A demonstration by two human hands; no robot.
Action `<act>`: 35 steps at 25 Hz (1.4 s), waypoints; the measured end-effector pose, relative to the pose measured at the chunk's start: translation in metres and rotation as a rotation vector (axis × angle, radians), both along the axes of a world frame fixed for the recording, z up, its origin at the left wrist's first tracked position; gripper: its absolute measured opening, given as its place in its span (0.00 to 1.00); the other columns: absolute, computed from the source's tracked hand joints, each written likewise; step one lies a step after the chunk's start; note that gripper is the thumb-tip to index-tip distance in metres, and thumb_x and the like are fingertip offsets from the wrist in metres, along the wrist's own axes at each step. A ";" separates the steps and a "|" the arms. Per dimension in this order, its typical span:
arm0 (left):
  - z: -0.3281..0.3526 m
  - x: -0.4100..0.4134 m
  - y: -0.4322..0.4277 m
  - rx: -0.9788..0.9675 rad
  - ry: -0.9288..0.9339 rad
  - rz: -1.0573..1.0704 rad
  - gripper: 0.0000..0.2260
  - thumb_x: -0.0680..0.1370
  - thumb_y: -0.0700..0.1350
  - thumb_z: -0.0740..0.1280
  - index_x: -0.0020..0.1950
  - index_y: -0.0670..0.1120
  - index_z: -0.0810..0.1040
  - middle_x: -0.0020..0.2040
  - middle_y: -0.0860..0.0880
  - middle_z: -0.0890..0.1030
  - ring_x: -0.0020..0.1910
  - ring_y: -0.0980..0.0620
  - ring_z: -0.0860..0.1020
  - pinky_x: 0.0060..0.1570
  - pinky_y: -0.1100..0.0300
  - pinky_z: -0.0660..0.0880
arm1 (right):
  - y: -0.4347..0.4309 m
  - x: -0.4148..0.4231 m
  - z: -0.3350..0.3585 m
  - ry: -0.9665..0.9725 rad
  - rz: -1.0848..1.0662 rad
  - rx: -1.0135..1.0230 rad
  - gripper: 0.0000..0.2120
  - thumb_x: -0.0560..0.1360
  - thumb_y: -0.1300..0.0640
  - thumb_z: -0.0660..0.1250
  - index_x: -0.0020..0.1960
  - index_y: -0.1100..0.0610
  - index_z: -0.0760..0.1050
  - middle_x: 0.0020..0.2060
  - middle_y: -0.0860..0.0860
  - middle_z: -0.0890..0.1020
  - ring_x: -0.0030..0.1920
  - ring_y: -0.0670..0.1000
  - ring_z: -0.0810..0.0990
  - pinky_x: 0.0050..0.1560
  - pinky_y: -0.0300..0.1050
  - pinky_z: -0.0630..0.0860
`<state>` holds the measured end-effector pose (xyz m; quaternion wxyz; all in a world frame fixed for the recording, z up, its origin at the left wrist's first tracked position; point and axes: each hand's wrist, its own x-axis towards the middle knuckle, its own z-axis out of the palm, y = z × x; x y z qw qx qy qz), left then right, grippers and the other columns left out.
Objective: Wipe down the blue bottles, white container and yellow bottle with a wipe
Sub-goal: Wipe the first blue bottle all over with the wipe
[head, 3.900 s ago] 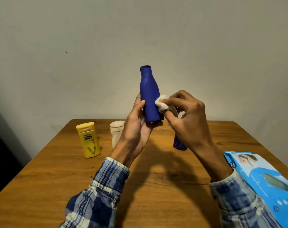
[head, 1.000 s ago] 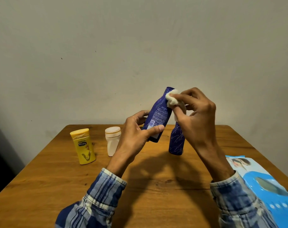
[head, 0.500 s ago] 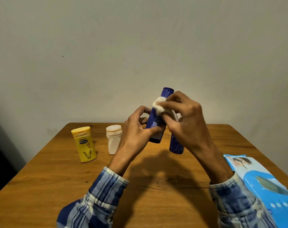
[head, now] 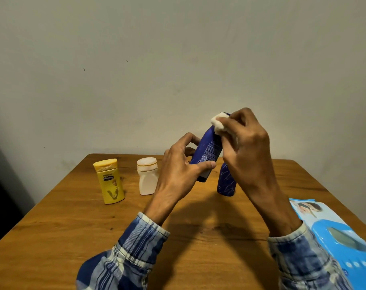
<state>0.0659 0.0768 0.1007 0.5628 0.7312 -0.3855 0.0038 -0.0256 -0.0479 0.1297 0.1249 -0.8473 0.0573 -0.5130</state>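
Blue printed plastic bottle point(head: 208, 149) tilts up right of the squat white plastic container point(head: 147, 178), the grip of our left hand point(head: 177, 174) curled round its lower end. With our right hand point(head: 249, 147), the grip pinches a crumpled white wipe point(head: 218, 123) against its neck.

The tall dark blue plastic bottle point(head: 207, 151) carries fine white print. The shorter dark blue plastic bottle point(head: 225, 183) is crossed by thin pale scribbles. The flat yellow plastic bottle point(head: 110, 183) bears a dark blue logo. The squat white plastic container point(head: 148, 178) has a thin orange ring on its cap. The crumpled white wipe point(head: 218, 123) is plain. The wooden desk point(head: 73, 227) is honey-brown and grained. The cotton shirt sleeves point(head: 136, 248) are blue-and-white plaid.
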 end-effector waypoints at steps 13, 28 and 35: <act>-0.002 0.008 0.003 -0.100 0.047 0.014 0.17 0.70 0.36 0.78 0.53 0.49 0.77 0.46 0.50 0.83 0.44 0.54 0.84 0.39 0.50 0.85 | 0.010 0.008 -0.009 0.129 0.134 -0.122 0.10 0.74 0.65 0.73 0.55 0.59 0.83 0.48 0.54 0.78 0.47 0.46 0.76 0.49 0.41 0.80; 0.011 0.011 0.013 -0.219 0.692 -0.446 0.19 0.75 0.42 0.72 0.66 0.47 0.75 0.53 0.43 0.87 0.50 0.42 0.85 0.54 0.47 0.83 | -0.017 -0.007 0.005 -0.075 0.288 0.231 0.12 0.77 0.58 0.72 0.59 0.50 0.81 0.51 0.47 0.81 0.52 0.43 0.80 0.44 0.35 0.78; 0.014 0.005 0.012 -0.207 0.677 -0.393 0.18 0.83 0.51 0.64 0.68 0.42 0.75 0.51 0.43 0.79 0.37 0.52 0.79 0.39 0.58 0.77 | -0.009 -0.001 0.002 0.020 0.408 0.288 0.11 0.76 0.57 0.74 0.59 0.54 0.83 0.50 0.49 0.82 0.51 0.49 0.82 0.46 0.44 0.82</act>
